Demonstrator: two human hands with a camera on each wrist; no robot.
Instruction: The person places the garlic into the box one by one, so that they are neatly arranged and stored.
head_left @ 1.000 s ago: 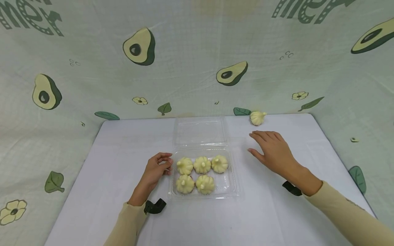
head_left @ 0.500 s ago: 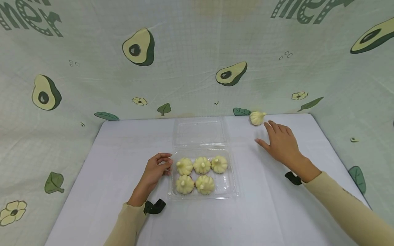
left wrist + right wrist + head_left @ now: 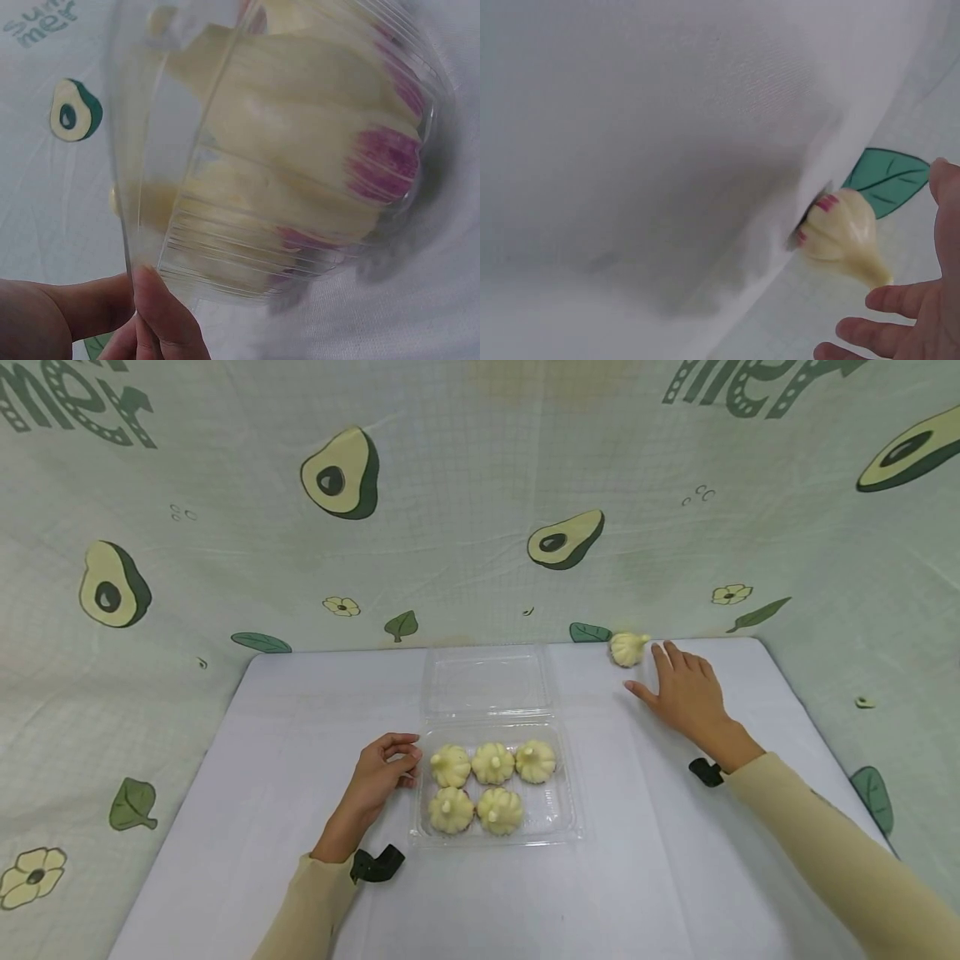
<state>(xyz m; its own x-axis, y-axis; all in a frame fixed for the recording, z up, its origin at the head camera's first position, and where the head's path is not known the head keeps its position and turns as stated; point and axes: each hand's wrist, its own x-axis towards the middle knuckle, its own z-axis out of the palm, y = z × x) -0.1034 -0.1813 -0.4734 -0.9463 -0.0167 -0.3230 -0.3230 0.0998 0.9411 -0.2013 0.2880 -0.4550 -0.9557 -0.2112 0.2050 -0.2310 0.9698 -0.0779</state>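
Observation:
A clear plastic clamshell box (image 3: 551, 822) lies in front of me with its lid (image 3: 487, 681) folded back flat. Several pale garlic bulbs (image 3: 492, 763) sit in it in two rows, and the front right spot holds no bulb. My left hand (image 3: 381, 772) pinches the box's left rim between thumb and fingers; the left wrist view shows the thumb (image 3: 161, 307) on that rim. One more garlic bulb (image 3: 627, 648), with purple marks in the right wrist view, rests at the table's back edge. Just right of it hovers my right hand (image 3: 684, 692), fingers spread and holding nothing.
The white table (image 3: 322, 693) ends at the back against a hanging cloth (image 3: 450, 543) printed with avocados and leaves. Black wrist cameras (image 3: 378, 863) are strapped beneath both wrists.
My right hand has moved up and to the right, coming closer to the lone garlic bulb at the back edge. My left hand and the box have stayed where they were.

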